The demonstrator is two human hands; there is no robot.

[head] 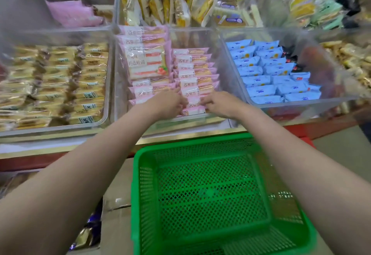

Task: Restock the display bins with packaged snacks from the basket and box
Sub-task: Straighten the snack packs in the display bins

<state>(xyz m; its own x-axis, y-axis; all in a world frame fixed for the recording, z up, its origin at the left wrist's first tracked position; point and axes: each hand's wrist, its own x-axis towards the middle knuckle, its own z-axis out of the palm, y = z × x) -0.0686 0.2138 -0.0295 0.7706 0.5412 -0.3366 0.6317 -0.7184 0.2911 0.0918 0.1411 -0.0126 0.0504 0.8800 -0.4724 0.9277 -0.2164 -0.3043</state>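
Pink snack packs point(195, 86) stand on edge in two rows inside the middle clear bin point(222, 58), each pack's long axis running left to right across the bin, the rows themselves running away from the person. Each wrapper is pink and white with a printed label at its left end and a see-through window showing orange-brown cake at the right; one larger pack point(148, 62) lies flat on the left row, showing a layered sandwich picture with a strawberry. Both hands reach to the near end of the right row: the left hand point(167, 102) and the right hand point(219, 103) pinch the nearest pack point(193, 107) by its two short ends, fingers curled round it. Below the arms sits the green mesh basket point(210, 194), resting on a cardboard box point(116, 210). Yellow-wrapped packs point(60, 86) fill the left bin, blue packs point(269, 70) the right one.
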